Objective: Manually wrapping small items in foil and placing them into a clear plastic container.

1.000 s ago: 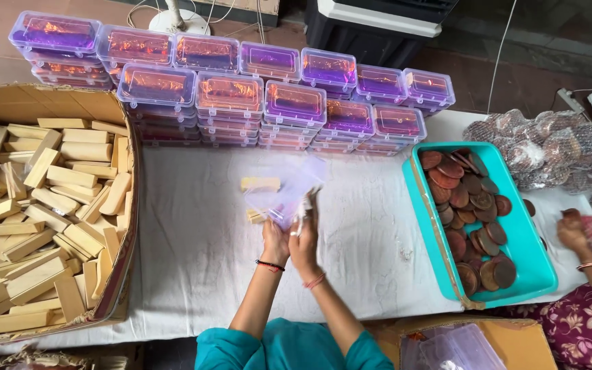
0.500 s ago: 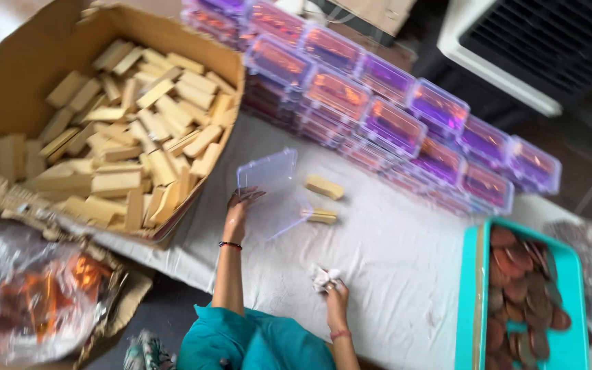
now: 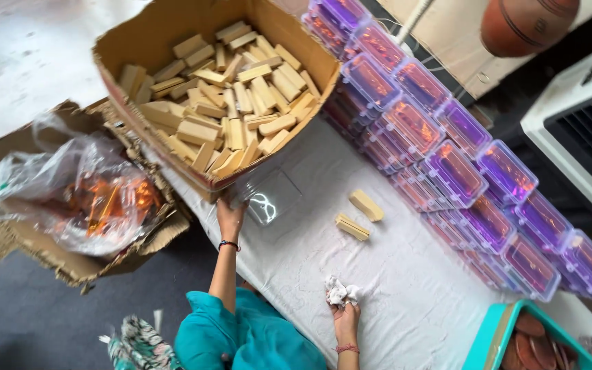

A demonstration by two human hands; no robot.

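The left hand [image 3: 230, 214] is reaching out along the near edge of the white-covered table [image 3: 405, 288], fingers wrapped on the rim of a clear plastic lid [image 3: 268, 199] that is lying flat on the cloth, right against the front wall of the big cardboard box [image 3: 173, 41]. That lid is sitting just to the right of the hand, its glossy surface catching a bright glint. The box is looming above the hand, and it is brimming with pale wooden blocks [image 3: 227, 109] heaped in all directions.

Over on the right, nearer the body, the right hand [image 3: 345, 316] is clenching a crumpled white cloth [image 3: 340, 292], the wad poking out above the fingers and resting on the table. The two hands are sitting well apart, with open cloth between them.

Two loose wooden blocks [image 3: 359, 215] are lying on the table farther out, between the hands and right of the lid, one just beyond the other and not touching either hand. Behind them, stacked clear boxes with purple trim [image 3: 447, 157] are running in a long diagonal row along the far side of the table. At the far right near corner, a teal tray [image 3: 491, 342] of brown round discs is peeking in. Left of the table, a clear plastic bag [image 3: 77, 192] with orange contents is slumping in an open carton.
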